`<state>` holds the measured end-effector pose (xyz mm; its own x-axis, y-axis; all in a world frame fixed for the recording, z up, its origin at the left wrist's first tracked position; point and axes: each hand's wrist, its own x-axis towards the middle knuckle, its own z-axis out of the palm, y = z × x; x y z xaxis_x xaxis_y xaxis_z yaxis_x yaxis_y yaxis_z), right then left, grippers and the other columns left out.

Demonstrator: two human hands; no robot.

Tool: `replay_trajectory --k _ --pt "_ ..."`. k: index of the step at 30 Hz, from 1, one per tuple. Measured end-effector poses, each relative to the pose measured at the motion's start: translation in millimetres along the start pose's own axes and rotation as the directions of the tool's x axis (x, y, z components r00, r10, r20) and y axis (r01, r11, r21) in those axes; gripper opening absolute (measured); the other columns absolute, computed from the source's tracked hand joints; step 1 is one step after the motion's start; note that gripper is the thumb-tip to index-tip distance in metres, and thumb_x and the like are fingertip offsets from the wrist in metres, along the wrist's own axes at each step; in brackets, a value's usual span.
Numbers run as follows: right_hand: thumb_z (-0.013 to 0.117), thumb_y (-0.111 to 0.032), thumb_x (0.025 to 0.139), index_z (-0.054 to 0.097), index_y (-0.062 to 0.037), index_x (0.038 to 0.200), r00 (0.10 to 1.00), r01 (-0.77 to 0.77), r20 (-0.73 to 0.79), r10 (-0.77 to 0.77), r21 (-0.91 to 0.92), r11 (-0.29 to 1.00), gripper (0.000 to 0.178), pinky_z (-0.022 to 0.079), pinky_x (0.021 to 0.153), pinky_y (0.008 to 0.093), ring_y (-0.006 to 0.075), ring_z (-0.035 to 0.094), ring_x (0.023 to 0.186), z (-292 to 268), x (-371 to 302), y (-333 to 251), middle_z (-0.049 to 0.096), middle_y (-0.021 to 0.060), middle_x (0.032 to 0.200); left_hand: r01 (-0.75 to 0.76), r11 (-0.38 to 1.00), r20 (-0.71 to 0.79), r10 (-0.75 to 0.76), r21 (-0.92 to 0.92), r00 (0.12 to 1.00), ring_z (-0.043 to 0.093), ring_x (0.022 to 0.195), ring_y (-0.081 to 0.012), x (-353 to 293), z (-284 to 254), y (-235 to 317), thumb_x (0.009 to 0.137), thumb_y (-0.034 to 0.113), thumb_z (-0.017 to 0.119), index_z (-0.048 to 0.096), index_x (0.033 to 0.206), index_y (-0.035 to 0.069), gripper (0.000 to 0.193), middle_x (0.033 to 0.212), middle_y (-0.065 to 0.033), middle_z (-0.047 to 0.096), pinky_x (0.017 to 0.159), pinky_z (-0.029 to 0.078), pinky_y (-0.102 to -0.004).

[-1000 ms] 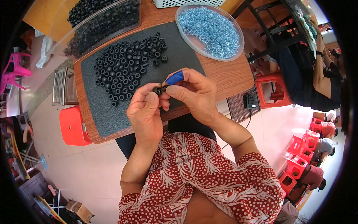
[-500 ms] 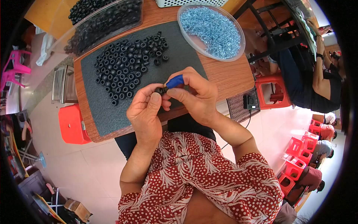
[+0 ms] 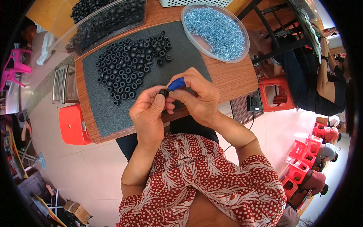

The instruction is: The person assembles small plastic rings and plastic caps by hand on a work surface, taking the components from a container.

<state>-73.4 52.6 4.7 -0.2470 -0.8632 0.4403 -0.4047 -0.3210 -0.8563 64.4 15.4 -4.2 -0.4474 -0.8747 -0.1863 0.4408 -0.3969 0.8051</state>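
Over the near edge of the table, both hands meet at a small black ring-shaped part (image 3: 163,92). My left hand (image 3: 148,109) pinches this part between thumb and fingers. My right hand (image 3: 198,98) is closed, its thumb and index fingertip pressed together against the part's right side; anything tiny between them is hidden. A blue covering (image 3: 176,83) wraps the end of that index finger. Beyond my hands, many similar black rings (image 3: 123,68) lie spread on a dark grey mat (image 3: 113,119).
A clear bin (image 3: 130,19) of black parts stands at the far left. At the far right is a round clear tray (image 3: 196,44) of small bluish transparent pieces. A white perforated basket (image 3: 189,3) sits behind. Red stools (image 3: 72,125) flank the wooden table (image 3: 236,81); other people sit to the right.
My hands stay in nearly the same place. The black part has turned or shifted slightly between my fingertips, and the right fingertips remain against it.
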Motion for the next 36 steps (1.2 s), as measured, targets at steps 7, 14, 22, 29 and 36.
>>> replay_trajectory --k 7,14,22,29,36 --pt "0.064 0.004 0.067 0.059 -0.0015 0.078 0.988 0.144 -0.038 -0.147 -0.069 0.987 0.013 0.045 0.062 0.0312 0.0226 0.055 0.072 3.2 2.8 1.5 0.062 0.0078 0.081 -0.039 0.999 0.002 0.039 0.016 0.999 0.058 0.066 -0.0119 -0.6 -0.6 -3.5 0.088 0.010 0.059 0.057 0.103 -0.006 0.023 0.082 -0.0094 0.063 0.060 0.047 -0.0219" --pt "0.069 0.002 0.068 0.060 0.0009 0.078 0.991 0.132 -0.006 -0.132 -0.059 0.990 0.014 0.045 0.062 0.0286 0.0205 0.056 0.073 0.4 1.3 4.5 0.064 0.0096 0.084 0.023 0.999 0.003 -0.023 -0.022 1.000 0.058 0.063 -0.0128 -2.2 -0.1 -1.7 0.088 0.010 0.058 0.056 0.103 -0.006 0.022 0.081 -0.0104 0.064 0.059 0.048 -0.0231" --pt "0.069 0.002 0.065 0.060 0.0012 0.075 0.984 0.176 0.005 -0.176 -0.059 0.983 0.014 0.045 0.060 0.0291 0.0221 0.056 0.071 -1.0 3.1 3.9 0.064 0.0094 0.083 0.123 0.990 -0.001 -0.124 -0.065 0.992 0.059 0.063 -0.0134 -4.5 -1.1 1.8 0.089 0.010 0.057 0.055 0.104 -0.005 0.022 0.081 -0.0116 0.064 0.057 0.048 -0.0240" --pt "0.069 0.003 0.065 0.060 0.0004 0.075 0.989 0.150 0.025 -0.149 -0.068 0.986 0.013 0.045 0.060 0.0290 0.0213 0.055 0.071 -0.4 1.2 8.7 0.064 0.0085 0.083 0.067 0.996 -0.002 -0.067 0.057 0.998 0.059 0.064 -0.0128 -5.9 -0.4 1.6 0.089 0.010 0.057 0.056 0.104 -0.006 0.022 0.082 -0.0110 0.064 0.059 0.050 -0.0237" --pt "0.069 0.001 0.067 0.062 -0.0014 0.077 0.984 0.175 0.038 -0.172 -0.079 0.981 0.012 0.044 0.059 0.0286 0.0212 0.054 0.070 -4.4 2.5 8.9 0.062 0.0064 0.079 0.091 0.988 0.028 -0.095 0.127 0.995 0.060 0.064 -0.0134 -3.3 -2.4 6.9 0.088 0.011 0.058 0.057 0.103 -0.006 0.022 0.082 -0.0119 0.065 0.058 0.051 -0.0239"
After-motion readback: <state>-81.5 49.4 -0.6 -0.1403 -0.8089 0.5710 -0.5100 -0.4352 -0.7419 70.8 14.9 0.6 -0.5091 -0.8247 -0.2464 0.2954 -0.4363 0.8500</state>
